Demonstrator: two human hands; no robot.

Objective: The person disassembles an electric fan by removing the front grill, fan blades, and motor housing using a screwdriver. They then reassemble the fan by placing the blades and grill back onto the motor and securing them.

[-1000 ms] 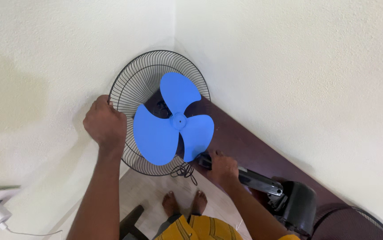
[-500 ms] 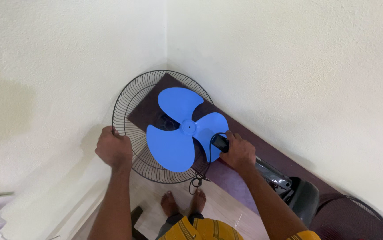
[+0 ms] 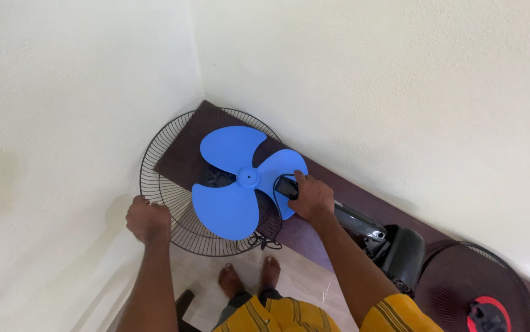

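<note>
Head view: left hand (image 3: 148, 220) has its fingers curled shut on the rim of the black wire fan guard (image 3: 172, 203) at about 8 o'clock, arm reaching straight up from the bottom edge; blue three-blade fan blade (image 3: 240, 181) sits in the guard's middle, at 2 o'clock from that hand. Right hand (image 3: 311, 198) is wrapped closed around the black fan neck (image 3: 286, 186), touching the blade's 3 o'clock edge, forearm angled in from 5 o'clock over the chrome pole (image 3: 360, 221); second grille (image 3: 474, 289) lies at lower right.
</note>
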